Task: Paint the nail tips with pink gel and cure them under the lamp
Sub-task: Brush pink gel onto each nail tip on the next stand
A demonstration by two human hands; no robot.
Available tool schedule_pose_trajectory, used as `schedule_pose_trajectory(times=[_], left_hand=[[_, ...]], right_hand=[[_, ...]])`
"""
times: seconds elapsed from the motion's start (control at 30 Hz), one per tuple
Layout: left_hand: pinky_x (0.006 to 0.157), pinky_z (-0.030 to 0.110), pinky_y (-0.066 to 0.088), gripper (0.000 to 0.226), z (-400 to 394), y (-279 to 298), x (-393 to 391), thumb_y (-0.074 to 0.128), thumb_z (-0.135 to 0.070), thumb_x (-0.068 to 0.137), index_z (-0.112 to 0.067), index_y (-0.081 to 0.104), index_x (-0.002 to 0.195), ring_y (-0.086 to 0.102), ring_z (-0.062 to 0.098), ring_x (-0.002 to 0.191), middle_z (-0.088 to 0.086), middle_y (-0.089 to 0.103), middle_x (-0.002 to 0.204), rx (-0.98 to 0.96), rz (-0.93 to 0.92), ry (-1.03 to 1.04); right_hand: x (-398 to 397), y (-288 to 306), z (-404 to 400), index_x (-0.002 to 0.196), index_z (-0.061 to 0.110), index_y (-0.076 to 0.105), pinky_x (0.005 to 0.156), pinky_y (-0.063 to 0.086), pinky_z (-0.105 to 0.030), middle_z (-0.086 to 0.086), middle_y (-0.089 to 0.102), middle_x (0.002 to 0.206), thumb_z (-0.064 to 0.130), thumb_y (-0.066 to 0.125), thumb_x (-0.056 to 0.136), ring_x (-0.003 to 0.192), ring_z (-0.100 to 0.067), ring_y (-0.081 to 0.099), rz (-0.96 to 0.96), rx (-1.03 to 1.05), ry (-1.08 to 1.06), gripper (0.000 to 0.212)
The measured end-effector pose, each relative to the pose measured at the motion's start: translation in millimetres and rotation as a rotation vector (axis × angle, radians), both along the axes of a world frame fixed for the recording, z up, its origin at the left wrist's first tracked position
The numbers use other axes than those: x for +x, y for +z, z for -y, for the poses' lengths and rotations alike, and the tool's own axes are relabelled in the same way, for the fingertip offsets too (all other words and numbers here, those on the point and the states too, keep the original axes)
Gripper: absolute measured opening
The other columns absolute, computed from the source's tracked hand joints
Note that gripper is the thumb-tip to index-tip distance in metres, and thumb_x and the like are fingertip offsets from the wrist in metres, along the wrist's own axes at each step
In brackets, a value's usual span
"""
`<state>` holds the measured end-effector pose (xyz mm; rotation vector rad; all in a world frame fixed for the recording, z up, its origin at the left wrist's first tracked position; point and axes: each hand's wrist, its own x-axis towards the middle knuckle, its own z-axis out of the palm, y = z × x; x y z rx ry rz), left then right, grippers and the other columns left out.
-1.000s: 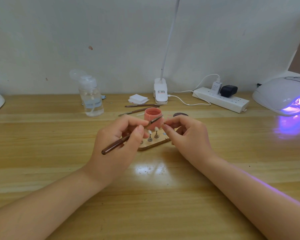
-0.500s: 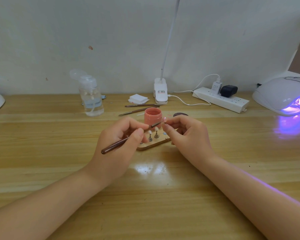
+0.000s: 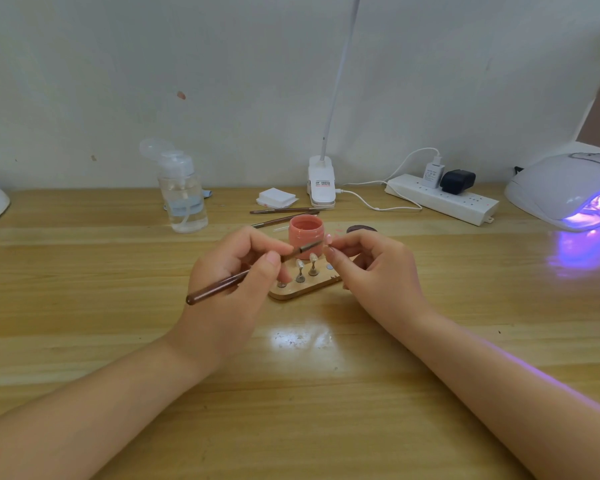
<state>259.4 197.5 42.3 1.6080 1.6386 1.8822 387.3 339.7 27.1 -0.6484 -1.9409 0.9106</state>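
1. Step: painting; left hand (image 3: 236,271) grip pinches brush (image 3: 243,276), bristle end at nail tip (image 3: 329,239)
2. Right hand (image 3: 371,268) grip pinches that tip on its stand, above holder (image 3: 305,289); pink gel jar (image 3: 306,233) open just behind
3. Next: likely even strokes, then cure; lamp (image 3: 565,192) lit, far right on counter (image 3: 84,306)

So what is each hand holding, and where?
The left hand grips the brush mid-handle. The right hand pinches a nail tip by its stand's lower part.

Wooden table (image 3: 118,341) with pink jar (image 3: 306,233), lamp (image 3: 565,192).
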Motion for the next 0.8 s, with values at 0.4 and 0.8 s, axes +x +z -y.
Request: schedule_pose_trajectory(times=[0.4, 0.8], left_hand=[[0.073, 0.015, 0.05, 0.013, -1.8, -2.7, 1.4, 0.055, -0.02, 0.089, -0.025, 0.066, 0.093, 0.068, 0.008, 0.082, -0.006, 0.073, 0.082, -0.006, -0.007, 0.009], [0.062, 0.008, 0.046, 0.009, -2.0, 0.3, 3.5, 0.058, -0.022, 0.093, -0.023, 0.066, 0.096, 0.063, -0.002, 0.064, -0.01, 0.071, 0.073, 0.073, -0.035, 0.031]], right_hand=[[0.8, 0.7, 0.5, 0.086, 0.023, 0.072, 0.067, 0.054, -0.039, 0.004, 0.07, 0.077, 0.02, 0.072, 0.084, 0.064, -0.027, 0.062, 0.009, 0.003, -0.011, 0.004], [0.3, 1.9, 1.7, 0.084, 0.023, 0.071, 0.07, 0.055, -0.045, 0.001, 0.071, 0.078, 0.021, 0.072, 0.085, 0.066, -0.028, 0.064, -0.003, -0.017, -0.013, 0.003]])
